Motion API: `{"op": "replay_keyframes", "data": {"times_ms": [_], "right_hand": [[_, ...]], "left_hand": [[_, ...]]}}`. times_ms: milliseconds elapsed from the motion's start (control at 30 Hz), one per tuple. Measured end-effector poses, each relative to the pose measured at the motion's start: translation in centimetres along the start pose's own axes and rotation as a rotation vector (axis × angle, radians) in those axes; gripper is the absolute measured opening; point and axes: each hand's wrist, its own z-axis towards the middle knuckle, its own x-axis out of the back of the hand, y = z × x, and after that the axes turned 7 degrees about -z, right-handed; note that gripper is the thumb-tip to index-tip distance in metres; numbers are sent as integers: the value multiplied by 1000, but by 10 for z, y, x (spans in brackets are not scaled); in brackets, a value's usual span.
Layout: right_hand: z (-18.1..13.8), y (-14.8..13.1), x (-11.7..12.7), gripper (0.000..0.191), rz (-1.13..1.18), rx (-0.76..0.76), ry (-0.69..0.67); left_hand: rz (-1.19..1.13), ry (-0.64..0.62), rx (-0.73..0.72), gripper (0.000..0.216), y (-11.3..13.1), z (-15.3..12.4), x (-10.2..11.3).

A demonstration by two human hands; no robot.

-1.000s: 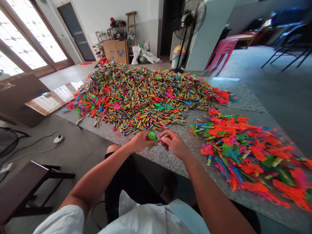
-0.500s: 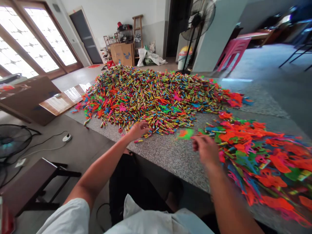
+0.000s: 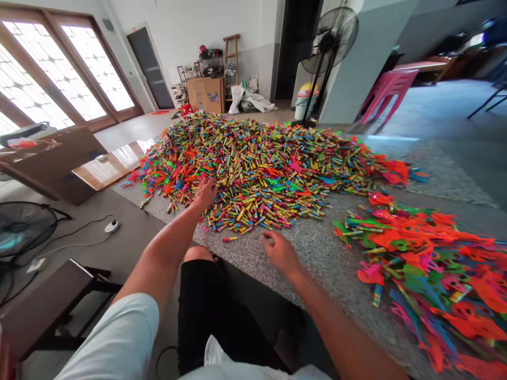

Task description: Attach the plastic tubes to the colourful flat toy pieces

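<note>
My left hand (image 3: 205,192) reaches over the near left of a big heap of small striped tubes (image 3: 253,153). Its fingers are bent but seem apart, right at a pink plastic piece (image 3: 203,176) they partly cover. My right hand (image 3: 280,250) hovers over the bare speckled stone slab (image 3: 241,258) in front of the heap. Its fingers are curled in, and whether anything small sits inside is hidden. One loose red-and-yellow tube (image 3: 229,239) lies on the slab between the hands. Farther right spreads a second pile of flat orange, green, pink and blue plastic shapes (image 3: 431,248), some with tubes among them.
A dark stool (image 3: 51,306) and a floor fan (image 3: 24,227) stand at my left, with cords and a white socket block (image 3: 111,227) on the floor. Behind the heap are a cardboard box (image 3: 205,95), a standing fan (image 3: 328,45) and a pink plastic stool (image 3: 388,92).
My right hand has moved left from the plastic pile, and the green-and-orange piece at its fingers is gone from it. My left hand has reached farther left and deeper into the heap.
</note>
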Motion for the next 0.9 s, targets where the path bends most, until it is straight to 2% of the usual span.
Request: {"op": "replay_keyframes", "data": {"times_ms": [67,133,233,333,500,600,700,800,900], "right_hand": [[3,-24,-32,35,-212,218,-122],[5,-44,-55,41,-396,337,-208],[7,-62,-75,33,-566,380,-220],[5,-64,-83,23,-612,361,-197],[-8,-42,-75,14,-503,270,-119],[-17,-21,-61,13,-329,173,-55],[-27,-2,-42,11,-145,6,-22],[-35,13,-25,12,-17,-138,23],[-42,22,-15,16,77,-160,99]], "left_hand": [[117,-64,-62,44,3,9,-6],[190,-108,-53,45,7,15,-12],[252,-117,-54,50,13,19,-20],[260,-71,-57,58,19,19,-25],[191,-133,-59,41,32,26,-30],[98,-64,-39,31,37,32,-31],[41,14,-14,28,39,30,-29],[26,-1,-51,30,41,10,-27],[17,-27,-162,40,49,-30,-29]]}}
